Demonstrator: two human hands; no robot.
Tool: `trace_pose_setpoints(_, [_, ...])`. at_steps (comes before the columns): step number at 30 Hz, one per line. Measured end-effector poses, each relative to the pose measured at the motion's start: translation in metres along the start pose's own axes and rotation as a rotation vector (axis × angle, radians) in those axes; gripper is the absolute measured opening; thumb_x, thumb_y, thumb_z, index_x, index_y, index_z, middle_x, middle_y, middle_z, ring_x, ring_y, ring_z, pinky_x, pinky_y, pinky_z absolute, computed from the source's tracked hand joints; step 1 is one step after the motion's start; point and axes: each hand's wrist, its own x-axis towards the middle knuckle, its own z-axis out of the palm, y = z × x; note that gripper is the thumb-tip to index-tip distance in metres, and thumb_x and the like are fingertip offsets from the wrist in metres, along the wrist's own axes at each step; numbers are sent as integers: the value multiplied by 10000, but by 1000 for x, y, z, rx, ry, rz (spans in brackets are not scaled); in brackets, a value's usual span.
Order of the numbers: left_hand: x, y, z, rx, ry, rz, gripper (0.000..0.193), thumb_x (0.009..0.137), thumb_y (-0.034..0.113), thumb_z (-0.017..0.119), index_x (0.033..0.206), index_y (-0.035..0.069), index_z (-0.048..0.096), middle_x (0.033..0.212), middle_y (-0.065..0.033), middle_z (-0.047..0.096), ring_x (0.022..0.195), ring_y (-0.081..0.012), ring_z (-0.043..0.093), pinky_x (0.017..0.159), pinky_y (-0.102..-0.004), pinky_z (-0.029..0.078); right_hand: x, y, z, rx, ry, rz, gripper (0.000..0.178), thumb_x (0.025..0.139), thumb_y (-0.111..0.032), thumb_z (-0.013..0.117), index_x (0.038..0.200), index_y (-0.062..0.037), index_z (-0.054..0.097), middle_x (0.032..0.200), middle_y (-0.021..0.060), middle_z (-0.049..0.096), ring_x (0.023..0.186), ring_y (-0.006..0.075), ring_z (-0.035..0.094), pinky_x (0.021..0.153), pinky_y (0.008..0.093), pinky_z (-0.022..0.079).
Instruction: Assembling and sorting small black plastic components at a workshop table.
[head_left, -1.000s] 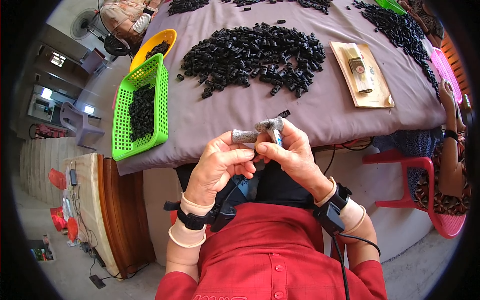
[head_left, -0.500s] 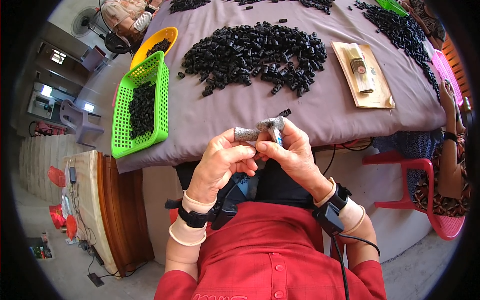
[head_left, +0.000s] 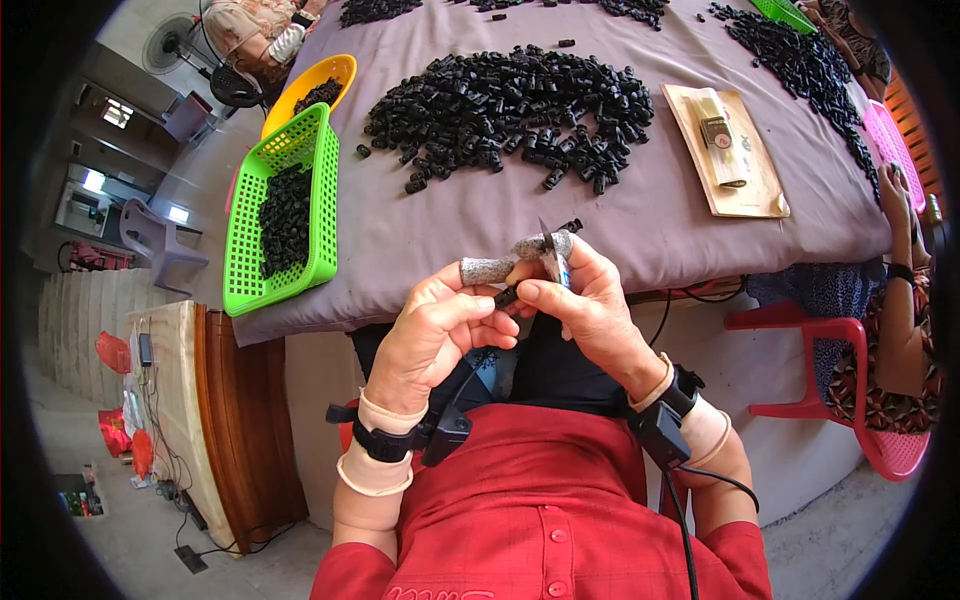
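Observation:
In front of my lap, my left hand is closed, pinching a small black cylindrical plastic piece between thumb and fingers. Close beside it, my right hand grips a small knife with a thin, pointed blade and some blue and white on it. The blade points up and away from me. Grey speckled sleeves cover both index fingers. One more black piece lies just beyond my right fingertips, at the table's near side. Farther back spreads a large pile of similar black pieces.
A green basket with black pieces stands at the table's left edge, a yellow bowl behind it. A booklet with a clear packet on top lies right. Another person's arm is at the far right, near a red chair.
My hands have shifted slightly apart. The black piece in my left fingers now shows more plainly, and the knife blade in my right hand has turned upward into view.

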Motion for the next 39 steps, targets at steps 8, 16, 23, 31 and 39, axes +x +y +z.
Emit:
trace_pose_setpoints(8, [-5,-12,1,63,85,199,289,796,-34,573,1076,-18,508,918,-107,585,749,-167,621,670,-274,546,1,-5,3,-53,3,19,318,796,-10,602,1095,-38,497,953,72,609,768,99,568,640,223,474])
trace_pose_setpoints(16, [-6,-14,4,83,75,272,323,761,-76,600,1066,-20,510,929,-112,582,767,-182,622,690,-286,546,-1,-5,2,36,2,44,334,793,4,596,1106,-49,492,958,74,609,745,91,562,618,214,471])
trace_pose_setpoints(23, [-4,-14,2,104,113,208,251,799,7,593,1043,-6,531,866,-88,606,725,-150,618,643,-260,537,0,-5,2,49,-1,44,324,799,-14,599,1103,-52,493,953,70,611,735,89,562,623,215,470])
trace_pose_setpoints(31, [1,-7,6,229,104,169,247,819,73,595,1050,10,535,814,-71,618,669,-118,600,588,-232,506,2,-7,2,29,24,20,318,810,-49,598,1109,-44,489,978,79,608,723,103,583,580,203,459])
trace_pose_setpoints(39, [1,3,-21,31,195,383,257,820,72,596,1072,66,543,844,-84,613,704,-154,610,646,-277,517,5,-1,-8,-11,133,49,305,824,-83,580,1111,-38,488,937,77,606,651,88,558,493,184,432])
